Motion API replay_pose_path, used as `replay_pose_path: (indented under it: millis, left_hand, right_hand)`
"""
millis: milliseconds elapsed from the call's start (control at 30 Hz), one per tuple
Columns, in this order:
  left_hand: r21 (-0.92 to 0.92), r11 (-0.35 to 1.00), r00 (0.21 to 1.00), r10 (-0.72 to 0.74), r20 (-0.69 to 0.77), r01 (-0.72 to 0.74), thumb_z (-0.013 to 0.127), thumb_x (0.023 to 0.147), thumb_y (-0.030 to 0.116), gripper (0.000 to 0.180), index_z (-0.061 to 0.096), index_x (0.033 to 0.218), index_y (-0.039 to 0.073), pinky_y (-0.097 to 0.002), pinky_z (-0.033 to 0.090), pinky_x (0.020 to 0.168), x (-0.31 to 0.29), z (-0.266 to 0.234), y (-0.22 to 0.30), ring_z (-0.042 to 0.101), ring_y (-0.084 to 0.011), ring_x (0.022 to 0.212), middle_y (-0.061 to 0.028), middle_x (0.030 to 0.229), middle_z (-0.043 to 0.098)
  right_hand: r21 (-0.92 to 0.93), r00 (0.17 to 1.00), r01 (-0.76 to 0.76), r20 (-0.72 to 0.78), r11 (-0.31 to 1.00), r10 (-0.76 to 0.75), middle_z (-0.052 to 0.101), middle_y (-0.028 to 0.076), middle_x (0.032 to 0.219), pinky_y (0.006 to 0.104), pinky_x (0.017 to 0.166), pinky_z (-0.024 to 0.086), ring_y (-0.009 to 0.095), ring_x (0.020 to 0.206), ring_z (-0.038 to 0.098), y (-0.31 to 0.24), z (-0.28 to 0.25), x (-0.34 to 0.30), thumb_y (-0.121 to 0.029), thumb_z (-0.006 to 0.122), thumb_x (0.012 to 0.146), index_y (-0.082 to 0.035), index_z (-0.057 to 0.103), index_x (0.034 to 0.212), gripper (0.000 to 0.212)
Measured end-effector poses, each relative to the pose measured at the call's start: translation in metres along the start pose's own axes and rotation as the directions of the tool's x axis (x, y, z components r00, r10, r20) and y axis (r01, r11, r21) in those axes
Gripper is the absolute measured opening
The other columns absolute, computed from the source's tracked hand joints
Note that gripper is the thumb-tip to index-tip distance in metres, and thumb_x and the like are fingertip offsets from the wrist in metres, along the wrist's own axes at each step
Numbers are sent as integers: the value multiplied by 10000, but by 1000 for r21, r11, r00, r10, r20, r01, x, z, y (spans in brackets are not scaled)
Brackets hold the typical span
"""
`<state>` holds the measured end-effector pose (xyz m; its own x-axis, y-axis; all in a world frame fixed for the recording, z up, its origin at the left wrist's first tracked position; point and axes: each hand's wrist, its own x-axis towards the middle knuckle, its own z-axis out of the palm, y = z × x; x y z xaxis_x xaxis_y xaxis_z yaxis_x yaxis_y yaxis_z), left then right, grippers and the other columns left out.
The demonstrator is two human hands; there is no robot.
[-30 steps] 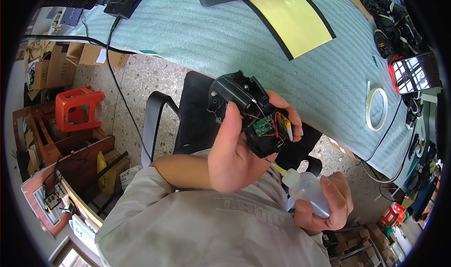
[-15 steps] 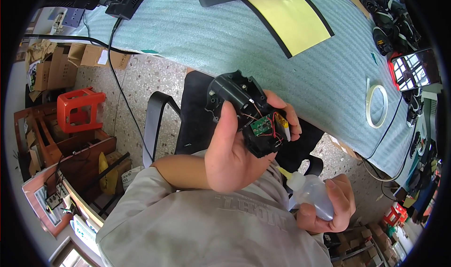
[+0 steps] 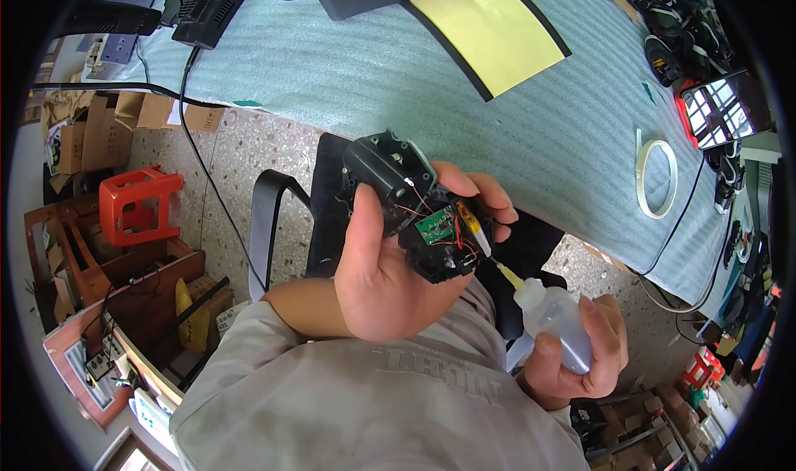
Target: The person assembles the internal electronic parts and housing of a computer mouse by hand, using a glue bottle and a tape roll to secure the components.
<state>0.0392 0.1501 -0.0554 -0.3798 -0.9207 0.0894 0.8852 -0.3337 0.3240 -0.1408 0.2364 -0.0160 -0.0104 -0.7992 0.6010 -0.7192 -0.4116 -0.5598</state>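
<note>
On the floor at far left, a red plastic stool (image 3: 141, 207). Mid-frame, left hand (image 3: 373, 284) half-curled, thumb and fingers gripping an opened black housing (image 3: 412, 197) over a black chair seat (image 3: 327, 177); green circuit board (image 3: 434, 226) and red wires face up. Right of that, translucent squeeze bottle (image 3: 554, 318), tilted, thin yellow nozzle (image 3: 509, 275) aimed at housing's right edge, contact unclear. Right hand (image 3: 604, 351) curled partway round bottle, holding it. Far right, pale tape ring (image 3: 672, 185) on table (image 3: 564, 131).
</note>
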Motion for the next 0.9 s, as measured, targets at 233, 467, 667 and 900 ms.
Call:
replay_pose_path:
  millis: [233, 467, 667, 900]
  left_hand:
    - [76, 997, 1000, -3, 18, 2, 277, 990, 614, 650, 516, 1218, 54, -415, 433, 949, -1, 1, 1, 497, -331, 1137, -211, 1224, 520]
    - [88, 996, 999, 5, 32, -8, 267, 989, 620, 663, 515, 1214, 48, -414, 430, 948, 0, 3, -1, 500, -330, 1137, -215, 1228, 515]
    - [89, 996, 999, 14, 37, -17, 273, 987, 622, 669, 510, 1214, 40, -414, 425, 938, -1, 3, -2, 500, -332, 1140, -218, 1232, 514]
    - [93, 996, 999, 11, 50, -16, 283, 981, 631, 670, 512, 1213, 46, -411, 418, 938, -2, 2, -1, 499, -321, 1133, -211, 1235, 513]
  right_hand:
    - [19, 999, 25, -46, 1000, -24, 602, 84, 716, 260, 421, 330, 154, 532, 508, 2, 1, 7, -237, 881, 676, 51, 626, 1088, 563]
    - [11, 999, 40, -2, 999, -40, 592, 75, 720, 256, 415, 345, 148, 528, 513, 3, 3, 7, -241, 891, 659, 46, 627, 1088, 579]
    - [18, 999, 39, -7, 999, -38, 591, 79, 723, 258, 418, 342, 152, 526, 514, 1, 1, 8, -227, 889, 659, 43, 629, 1089, 570]
    - [-15, 999, 42, -6, 999, -42, 597, 84, 738, 269, 428, 330, 153, 529, 508, 1, 2, 7, -232, 872, 684, 43, 624, 1108, 563]
